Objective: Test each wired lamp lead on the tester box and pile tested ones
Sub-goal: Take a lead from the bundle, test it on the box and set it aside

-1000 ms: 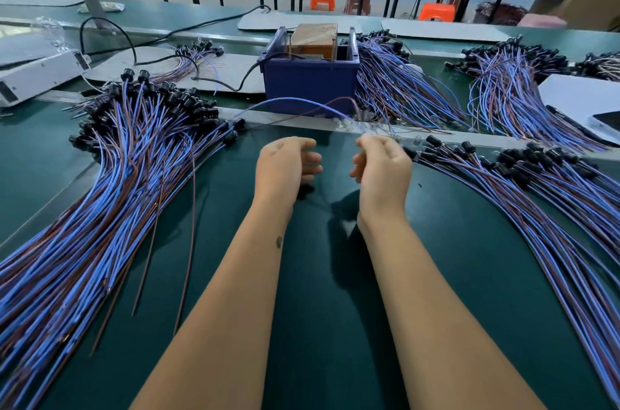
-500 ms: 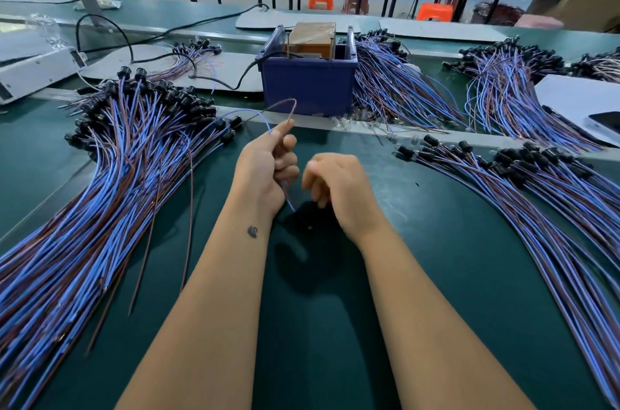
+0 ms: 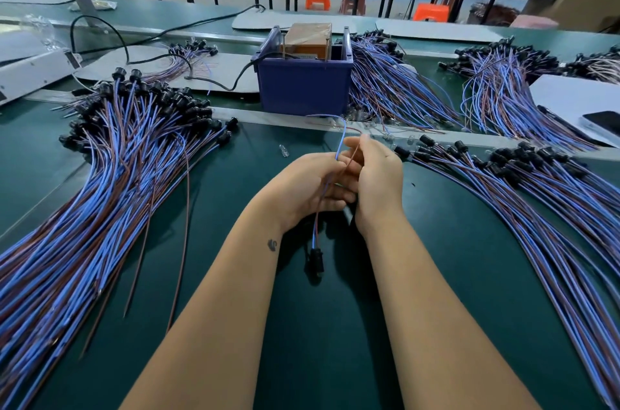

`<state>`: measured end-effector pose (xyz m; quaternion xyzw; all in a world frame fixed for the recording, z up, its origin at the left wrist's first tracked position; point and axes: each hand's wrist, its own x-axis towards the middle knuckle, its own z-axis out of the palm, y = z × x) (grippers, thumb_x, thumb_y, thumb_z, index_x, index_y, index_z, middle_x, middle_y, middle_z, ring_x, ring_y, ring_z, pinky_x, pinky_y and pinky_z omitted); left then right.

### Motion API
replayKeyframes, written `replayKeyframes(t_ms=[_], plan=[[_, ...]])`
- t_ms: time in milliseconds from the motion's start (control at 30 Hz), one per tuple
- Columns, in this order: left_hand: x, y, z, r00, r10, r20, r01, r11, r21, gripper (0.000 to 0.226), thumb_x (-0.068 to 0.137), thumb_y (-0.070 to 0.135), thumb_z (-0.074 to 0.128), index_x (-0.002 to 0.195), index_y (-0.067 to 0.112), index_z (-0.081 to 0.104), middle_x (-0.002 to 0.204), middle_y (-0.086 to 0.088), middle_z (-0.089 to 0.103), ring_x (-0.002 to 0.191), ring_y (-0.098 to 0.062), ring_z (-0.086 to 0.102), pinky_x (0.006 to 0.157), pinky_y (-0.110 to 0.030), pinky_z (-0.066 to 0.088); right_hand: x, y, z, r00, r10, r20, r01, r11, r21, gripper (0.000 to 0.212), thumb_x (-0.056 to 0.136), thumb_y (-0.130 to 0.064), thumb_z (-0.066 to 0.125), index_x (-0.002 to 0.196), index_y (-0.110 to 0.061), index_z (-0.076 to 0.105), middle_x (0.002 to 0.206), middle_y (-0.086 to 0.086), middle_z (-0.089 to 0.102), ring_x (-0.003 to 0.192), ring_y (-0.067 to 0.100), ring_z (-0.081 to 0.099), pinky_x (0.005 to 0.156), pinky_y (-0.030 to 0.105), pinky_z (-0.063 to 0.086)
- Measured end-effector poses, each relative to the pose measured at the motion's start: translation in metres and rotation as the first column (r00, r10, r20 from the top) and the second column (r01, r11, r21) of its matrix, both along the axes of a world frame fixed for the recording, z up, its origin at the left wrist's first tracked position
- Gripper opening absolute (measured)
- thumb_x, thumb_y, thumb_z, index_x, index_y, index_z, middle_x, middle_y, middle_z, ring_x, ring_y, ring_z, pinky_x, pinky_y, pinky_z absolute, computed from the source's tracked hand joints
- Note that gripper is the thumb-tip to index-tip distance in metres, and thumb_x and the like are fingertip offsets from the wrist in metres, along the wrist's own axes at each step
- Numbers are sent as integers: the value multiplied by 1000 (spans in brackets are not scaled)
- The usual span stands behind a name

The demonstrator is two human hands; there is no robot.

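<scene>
Both hands meet over the green table (image 3: pixel 335 325) and hold one lamp lead (image 3: pixel 339 148) of blue and brown wire. My left hand (image 3: pixel 308 190) has its fingers curled round the wires. My right hand (image 3: pixel 377 180) pinches the brown wire near its upper end. The lead's black socket (image 3: pixel 316 260) hangs below the hands, close to the table. Its free wire ends rise and bend toward the blue tester box (image 3: pixel 303 87), which stands just behind the hands. A big fan of leads (image 3: pixel 100 181) lies to the left. Another fan of leads (image 3: pixel 543 195) lies to the right.
A small clear bulb (image 3: pixel 282 150) lies loose on the table left of the hands. A black cable (image 3: pixel 214 82) runs into the box from the left. More lead bundles (image 3: pixel 389 84) lie behind it. At the far right sits a white sheet (image 3: pixel 570 97) with a phone.
The hands have come together from the right-hand fan and taken one lead between them. Its wires now stand up toward the tester box and its socket hangs below.
</scene>
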<state>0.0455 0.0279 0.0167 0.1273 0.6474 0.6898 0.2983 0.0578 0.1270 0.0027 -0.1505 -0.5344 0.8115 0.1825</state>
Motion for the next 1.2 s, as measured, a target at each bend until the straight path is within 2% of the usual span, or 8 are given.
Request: replayKeyframes(t_ms=[167, 300, 433, 600, 700, 833, 1033, 1200], plan=[[0, -1, 0, 999, 37, 0, -37, 999, 4, 38, 97, 20, 37, 73, 11, 66, 71, -6, 67, 60, -15, 61, 55, -22, 51, 3, -3, 4, 1000, 22, -15, -22, 1000, 7, 23, 95, -7, 53, 74, -9, 62, 59, -1, 58, 46, 10, 53, 43, 19, 43], [-1, -3, -3, 975, 122, -183, -148, 980, -134, 42, 98, 19, 41, 65, 9, 64, 64, -4, 66, 56, -15, 58, 53, -21, 49, 5, -4, 3, 997, 75, -11, -75, 996, 43, 18, 97, -7, 52, 90, -8, 69, 78, 10, 66, 44, 16, 44, 43, 23, 36], [2, -7, -4, 967, 39, -251, -85, 981, -175, 43, 101, 20, 43, 68, 11, 68, 67, -2, 69, 58, -12, 59, 58, -20, 51, 6, -1, 4, 997, 77, -2, -77, 997, 17, 18, 97, -6, 55, 93, -15, 71, 78, 0, 73, 57, 18, 51, 45, 21, 43], [1, -10, -5, 935, 12, -354, -128, 943, -306, 45, 99, 27, 44, 66, 9, 70, 72, -2, 74, 56, -8, 57, 54, -17, 47, 5, 2, 4, 997, 73, -12, -73, 997, -8, 21, 95, -3, 55, 92, -15, 71, 74, 0, 72, 60, 15, 55, 50, 22, 46], [-3, -12, -7, 910, 199, -365, -298, 925, -238, 48, 98, 33, 41, 67, 8, 68, 69, -6, 71, 56, -12, 57, 53, -23, 47, 3, 1, 3, 998, 56, -32, -55, 997, 54, 21, 94, 0, 56, 93, -15, 70, 70, -3, 70, 58, 8, 57, 60, 21, 50], [-10, -12, -10, 833, 461, -306, -496, 867, -42, 39, 103, 24, 39, 79, 11, 68, 72, -6, 63, 64, -19, 56, 59, -29, 46, 3, -13, 2, 994, 98, -47, -83, 965, 247, 22, 92, 4, 58, 96, -14, 69, 78, -1, 71, 65, 1, 66, 63, 16, 52], [-14, -15, -13, 804, 478, -354, -511, 860, 1, 30, 105, 17, 39, 95, 17, 67, 87, -3, 69, 81, -14, 62, 78, -36, 53, 6, -28, -3, 984, 167, -54, -115, 846, 520, 29, 89, 4, 59, 100, -20, 69, 94, 0, 74, 89, 12, 70, 81, 22, 55], [-16, -18, -14, 794, 470, -386, -510, 860, -3, 23, 101, 10, 48, 97, 17, 70, 90, -3, 73, 85, -16, 68, 77, -35, 58, 6, -26, -4, 995, 97, -2, -76, 792, 605, 26, 88, 0, 57, 105, -13, 72, 94, 3, 73, 90, 17, 68, 87, 37, 55]])
